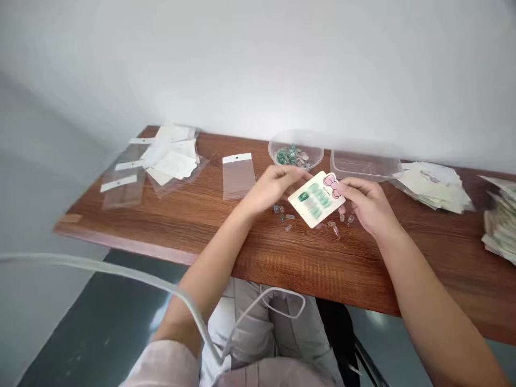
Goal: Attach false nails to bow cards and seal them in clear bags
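Nail card [312, 207] print, seemingly illegible

No legible wording in this frame. The white press-on nail card [316, 200] at centre carries a line of small dark print beside its pink bow [331, 185], too small to read. The white header strip [237, 158] of the clear bag [238, 178], upper centre, shows no visible print; the paper cards [433, 187] at right are too blurred to read.
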Demonstrator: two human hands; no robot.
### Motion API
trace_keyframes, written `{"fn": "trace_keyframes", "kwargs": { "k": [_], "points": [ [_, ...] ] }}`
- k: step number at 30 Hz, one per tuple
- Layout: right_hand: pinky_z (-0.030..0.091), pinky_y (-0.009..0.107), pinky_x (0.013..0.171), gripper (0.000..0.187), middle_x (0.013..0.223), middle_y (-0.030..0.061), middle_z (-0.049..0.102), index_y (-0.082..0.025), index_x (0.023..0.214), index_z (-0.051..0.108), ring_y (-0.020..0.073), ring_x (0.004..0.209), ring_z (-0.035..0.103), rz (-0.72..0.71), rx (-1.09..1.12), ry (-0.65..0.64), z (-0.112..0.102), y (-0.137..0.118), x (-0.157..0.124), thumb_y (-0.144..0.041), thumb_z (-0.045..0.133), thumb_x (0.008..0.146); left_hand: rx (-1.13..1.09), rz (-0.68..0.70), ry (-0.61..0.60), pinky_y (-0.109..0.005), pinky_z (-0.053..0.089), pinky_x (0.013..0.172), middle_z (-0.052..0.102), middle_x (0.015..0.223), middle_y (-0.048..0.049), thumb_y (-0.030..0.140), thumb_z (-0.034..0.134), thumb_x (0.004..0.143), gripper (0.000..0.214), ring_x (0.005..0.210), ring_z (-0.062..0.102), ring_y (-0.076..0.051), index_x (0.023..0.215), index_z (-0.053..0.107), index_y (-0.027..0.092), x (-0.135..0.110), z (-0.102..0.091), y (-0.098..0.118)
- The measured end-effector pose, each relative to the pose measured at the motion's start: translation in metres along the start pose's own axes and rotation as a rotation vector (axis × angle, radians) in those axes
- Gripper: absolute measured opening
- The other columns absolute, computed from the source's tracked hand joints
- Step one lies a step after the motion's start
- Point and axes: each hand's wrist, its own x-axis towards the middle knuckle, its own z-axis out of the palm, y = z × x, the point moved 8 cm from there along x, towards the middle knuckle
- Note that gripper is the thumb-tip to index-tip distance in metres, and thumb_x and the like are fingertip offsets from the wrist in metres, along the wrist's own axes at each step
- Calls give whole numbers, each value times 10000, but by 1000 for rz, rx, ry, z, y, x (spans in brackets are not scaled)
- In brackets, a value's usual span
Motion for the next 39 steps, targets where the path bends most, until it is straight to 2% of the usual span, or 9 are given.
{"fn": "trace_keyframes", "kwargs": {
  "k": [3,6,11,16,24,29,31,35,39],
  "points": [
    [394,232,454,214,702,-9,669,-216,703,739,86,497,543,3,71,71,-7,-1,5,-372,822,823,216,196,407,-276,571,756,789,955,-90,383,533,1006,295,799,732,-164,942,713,157,-6,-57,11],
    [396,231,448,208,686,-3,665,-214,677,739,84,487,529,-4,129,130,-13,-1,8,-361,841,783,581,214,693,-292,546,852,787,1006,-72,330,485,1023,260,904,720,-173,978,702,193,-22,-99,11],
    [425,227,458,174,700,7,677,-211,681,742,84,500,536,-21,163,163,-18,0,11,-328,839,767,932,46,715,-455,515,987,757,1221,-139,185,384,991,359,1132,689,-293,1237,645,188,-35,-132,-12],
    [432,216,462,162,662,0,662,-204,685,730,79,487,539,0,182,166,-18,2,13,-313,830,751,985,-6,483,-526,476,1089,636,1469,-181,212,353,1003,456,1300,636,-344,1424,525,169,-42,-126,-39],
    [430,221,467,152,626,-3,651,-205,729,735,90,488,540,3,158,180,-19,3,15,-334,809,765,1159,-228,492,-492,517,991,766,1257,-137,438,275,1078,487,1147,729,-361,1377,589,217,-103,-124,-51],
    [429,217,465,139,635,3,659,-199,714,735,88,491,543,26,157,185,-18,2,13,-308,811,756,1317,-331,437,-417,544,824,813,1074,-116,389,262,1083,492,954,776,-333,1367,614,195,-157,-97,-48],
    [436,215,466,134,640,2,661,-201,717,734,89,491,546,20,152,185,-18,2,13,-302,813,758,1415,-349,394,-420,547,817,802,1182,-123,248,295,1045,471,956,776,-329,1365,629,159,-174,-84,-47],
    [435,209,463,135,636,-3,659,-204,715,728,85,484,547,-6,141,187,-19,3,13,-302,799,774,1673,-288,243,-457,537,914,660,1441,-217,99,332,957,495,907,783,-310,1321,662,38,-190,-51,-42],
    [437,207,467,112,612,-12,646,-204,728,735,84,475,550,-6,134,202,-23,8,17,-294,784,774,1723,-257,270,-501,513,945,756,1274,-189,142,352,987,418,813,777,-282,1157,732,100,-198,-36,-25]
  ]
}}
